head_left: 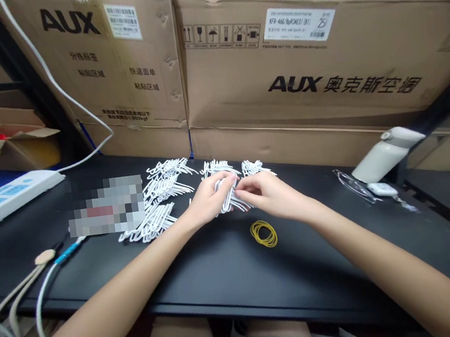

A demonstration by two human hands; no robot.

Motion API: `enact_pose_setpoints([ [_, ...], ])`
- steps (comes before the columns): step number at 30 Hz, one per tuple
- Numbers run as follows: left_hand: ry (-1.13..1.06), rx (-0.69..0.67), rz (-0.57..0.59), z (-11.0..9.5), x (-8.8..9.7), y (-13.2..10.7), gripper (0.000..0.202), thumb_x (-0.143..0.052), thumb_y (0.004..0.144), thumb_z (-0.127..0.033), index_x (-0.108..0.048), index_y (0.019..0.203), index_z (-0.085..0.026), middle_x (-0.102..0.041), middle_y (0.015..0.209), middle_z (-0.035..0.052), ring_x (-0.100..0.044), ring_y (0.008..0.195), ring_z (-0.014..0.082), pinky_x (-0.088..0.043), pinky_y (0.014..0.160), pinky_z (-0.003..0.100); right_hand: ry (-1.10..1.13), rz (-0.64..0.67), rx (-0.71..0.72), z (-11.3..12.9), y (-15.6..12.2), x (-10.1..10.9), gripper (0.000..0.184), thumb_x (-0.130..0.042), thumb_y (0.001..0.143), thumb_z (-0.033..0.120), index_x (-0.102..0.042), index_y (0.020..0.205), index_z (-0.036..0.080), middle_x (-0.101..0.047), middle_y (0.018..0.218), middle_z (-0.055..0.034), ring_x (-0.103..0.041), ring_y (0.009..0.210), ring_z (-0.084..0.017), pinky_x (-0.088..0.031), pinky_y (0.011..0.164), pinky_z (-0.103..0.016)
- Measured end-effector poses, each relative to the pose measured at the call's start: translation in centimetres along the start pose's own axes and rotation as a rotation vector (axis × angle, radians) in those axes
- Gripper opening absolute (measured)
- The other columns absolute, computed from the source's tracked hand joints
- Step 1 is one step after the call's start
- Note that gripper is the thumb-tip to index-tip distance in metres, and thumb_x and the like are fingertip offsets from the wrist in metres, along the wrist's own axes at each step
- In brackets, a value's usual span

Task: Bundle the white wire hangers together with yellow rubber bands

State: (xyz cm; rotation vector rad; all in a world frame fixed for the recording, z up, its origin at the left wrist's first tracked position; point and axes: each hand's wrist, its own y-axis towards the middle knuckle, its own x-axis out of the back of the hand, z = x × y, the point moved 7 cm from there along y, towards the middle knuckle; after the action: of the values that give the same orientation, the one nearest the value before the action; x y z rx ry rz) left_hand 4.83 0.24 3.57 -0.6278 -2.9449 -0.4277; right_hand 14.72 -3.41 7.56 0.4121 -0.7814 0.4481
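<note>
My left hand (208,199) and my right hand (264,193) meet over the black table (204,269), both closed around one bundle of thin white wire pieces (231,200). More white wire pieces (159,206) lie in loose piles to the left, and others (255,167) lie behind my hands. A small heap of yellow rubber bands (263,233) rests on the table just in front of my right hand.
Large AUX cardboard boxes (303,71) wall off the back. A white bottle (387,153) lies at the right beside a clear bag (352,185) and a small white device (381,189). A power strip (3,198) and cables (38,290) sit at the left.
</note>
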Motion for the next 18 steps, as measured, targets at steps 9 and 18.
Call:
enact_pose_setpoints([
  [9, 0.094, -0.017, 0.018, 0.25, -0.03, 0.0, 0.034, -0.044, 0.088, -0.048, -0.058, 0.087, -0.018, -0.057, 0.068, 0.0008, -0.054, 0.053, 0.0132, -0.049, 0.048, 0.026, 0.008, 0.022, 0.012, -0.45, 0.15, -0.17, 0.025, -0.048, 0.084, 0.023, -0.052, 0.061, 0.015, -0.048, 0.053, 0.0036, -0.039, 0.051, -0.008, -0.029, 0.05, -0.021],
  [18, 0.159, -0.044, -0.025, 0.0, 0.31, 0.09, 0.037, -0.042, 0.089, -0.048, -0.062, 0.088, -0.017, -0.06, 0.066, 0.0013, -0.056, 0.06, 0.0146, -0.047, 0.056, 0.025, -0.174, -0.011, 0.086, 0.32, -0.04, -0.24, 0.027, -0.045, 0.088, 0.019, -0.051, 0.062, 0.015, -0.048, 0.056, 0.0032, -0.036, 0.053, -0.008, -0.029, 0.054, -0.021],
])
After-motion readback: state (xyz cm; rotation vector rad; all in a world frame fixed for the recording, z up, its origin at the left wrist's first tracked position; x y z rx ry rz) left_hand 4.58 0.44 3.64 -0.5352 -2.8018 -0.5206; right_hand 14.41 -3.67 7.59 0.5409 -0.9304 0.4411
